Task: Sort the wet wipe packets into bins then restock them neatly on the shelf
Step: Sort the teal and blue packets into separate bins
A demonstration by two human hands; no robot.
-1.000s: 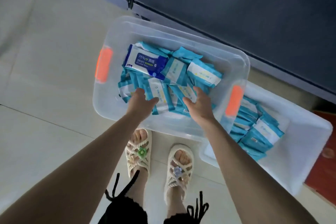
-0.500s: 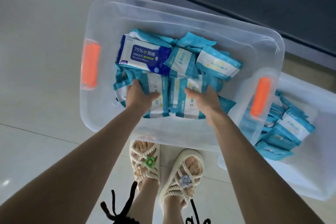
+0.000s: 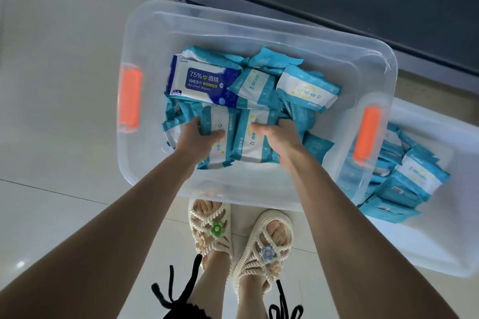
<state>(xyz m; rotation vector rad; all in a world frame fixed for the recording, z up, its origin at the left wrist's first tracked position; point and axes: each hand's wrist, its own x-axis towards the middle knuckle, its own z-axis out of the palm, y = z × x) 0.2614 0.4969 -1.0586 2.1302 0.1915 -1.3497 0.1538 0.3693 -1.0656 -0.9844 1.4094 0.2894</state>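
Inside the clear bin (image 3: pixel 259 189): a loose heap of teal packets (image 3: pixel 305 88) was seen, with one dark-blue alcohol wipes packet (image 3: pixel 204 83) laid on top at the far left.
Left hand (image 3: pixel 197 140): it was curled round the left edge of a held pair (image 3: pixel 241 145) of teal packets at the near side of the heap, thumb laid on top.
Right hand (image 3: pixel 280 137): the right edge of the same pair was gripped, thumb on top, fingers hidden beneath.
Second bin (image 3: pixel 440 246): it was set just beside the clear bin on the right and overlapped in view by that bin's end; stacked rows (image 3: pixel 414 179) of teal packets were held in it.
Sorting done: one batch of teal was judged to be already separated into the second bin.
Sorting left: the heap was mixed, and the blue packet was not yet parted from the teal.
Restocking: no shelf was shown, so that step was judged not yet begun.
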